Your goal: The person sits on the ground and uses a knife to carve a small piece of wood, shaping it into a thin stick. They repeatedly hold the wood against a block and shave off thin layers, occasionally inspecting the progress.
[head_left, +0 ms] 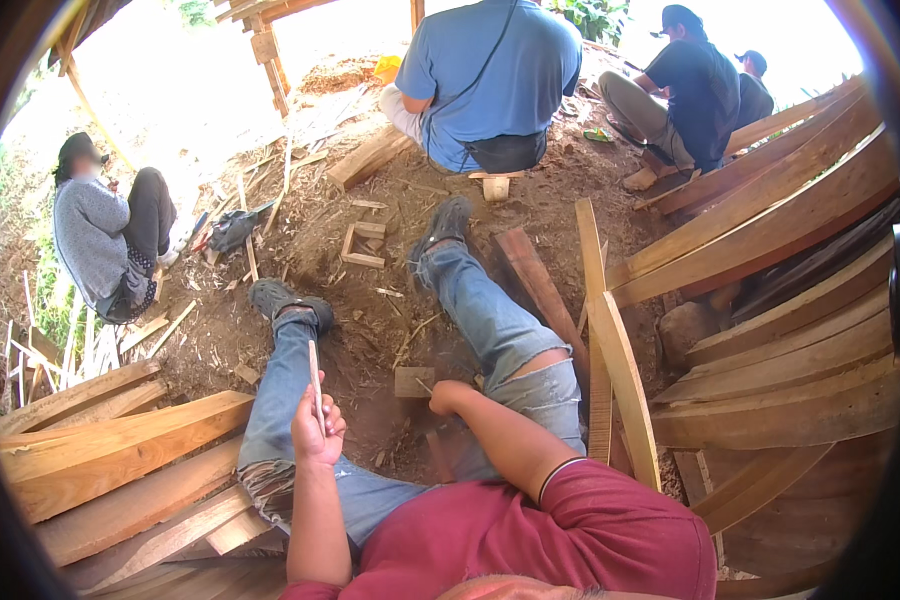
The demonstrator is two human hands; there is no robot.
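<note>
My left hand is raised above my left thigh, its fingers closed round a thin, pale wooden stick that points up and away from me. Between my knees, my right hand is closed, and a short thin tip sticks out of it toward a small square wooden block. What that tip belongs to is hidden by the hand. Whether the tip touches the block, I cannot tell.
Stacked planks lie at my left, and long boards at my right. A curved board stands close to my right knee. A person in a blue shirt sits ahead; others sit at far left and far right. Wood offcuts and shavings cover the dirt.
</note>
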